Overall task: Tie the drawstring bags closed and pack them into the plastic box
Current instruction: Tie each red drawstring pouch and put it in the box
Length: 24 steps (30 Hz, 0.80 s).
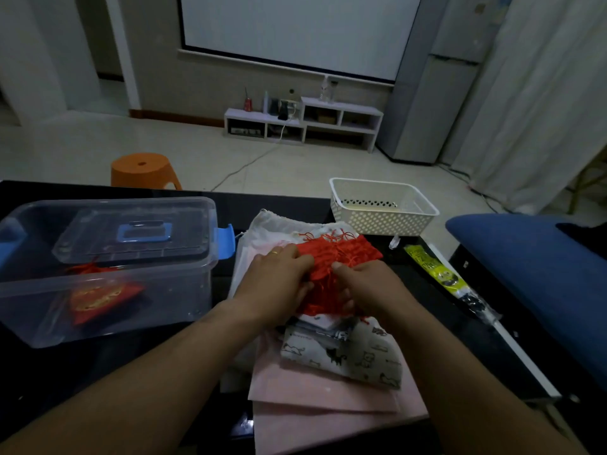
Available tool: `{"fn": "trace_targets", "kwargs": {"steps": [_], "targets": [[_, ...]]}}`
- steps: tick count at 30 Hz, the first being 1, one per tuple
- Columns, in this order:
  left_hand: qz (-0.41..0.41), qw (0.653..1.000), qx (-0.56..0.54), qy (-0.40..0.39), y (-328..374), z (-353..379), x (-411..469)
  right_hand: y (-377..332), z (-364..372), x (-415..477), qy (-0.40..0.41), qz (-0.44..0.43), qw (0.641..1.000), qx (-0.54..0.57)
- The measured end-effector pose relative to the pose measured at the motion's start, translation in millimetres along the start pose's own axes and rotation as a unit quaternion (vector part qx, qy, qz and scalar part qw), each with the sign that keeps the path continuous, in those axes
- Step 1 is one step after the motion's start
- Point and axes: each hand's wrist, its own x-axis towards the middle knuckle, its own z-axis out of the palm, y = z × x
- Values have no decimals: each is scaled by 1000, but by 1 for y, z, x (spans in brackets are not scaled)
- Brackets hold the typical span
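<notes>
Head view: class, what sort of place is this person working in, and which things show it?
Probably a home living room: a projection screen on the far wall, a low white media shelf beneath it, and a tall fridge in the corner.

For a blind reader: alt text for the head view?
The left hand and right hand grip red drawstring bags atop a pile of cloth bags. Left of them stands a lidded clear plastic box holding a red bag.

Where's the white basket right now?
Head view, right side: the white basket stands at the black table's far edge, just beyond the red bags and well right of the plastic box.
</notes>
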Motion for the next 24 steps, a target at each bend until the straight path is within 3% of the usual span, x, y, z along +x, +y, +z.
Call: {"fn": "trace_targets", "kwargs": {"steps": [7,11,14,16,19,21,23,24], "targets": [[-3,998,-54,-13,-7,2,-11,0,14,-4,21,-48,997,-53],[37,996,-52,58,2,-9,-14,-6,18,-8,72,-90,990,-87],[86,990,-84,78,15,-19,-20,-10,13,-13,65,-124,990,-36],[84,983,-137,94,20,-25,-28,-12,3,-20,22,-140,990,-3],[42,965,-233,112,20,-40,-39,-14,-13,-36,-140,-157,972,104],[-9,931,-365,9,21,-55,-45,-14,-20,-43,-236,-156,944,171],[-72,865,-488,-97,23,-65,-47,-14,-22,-44,-275,-157,927,201],[-98,854,-498,-112,22,-66,-47,-13,-23,-44,-279,-154,925,205]]}}
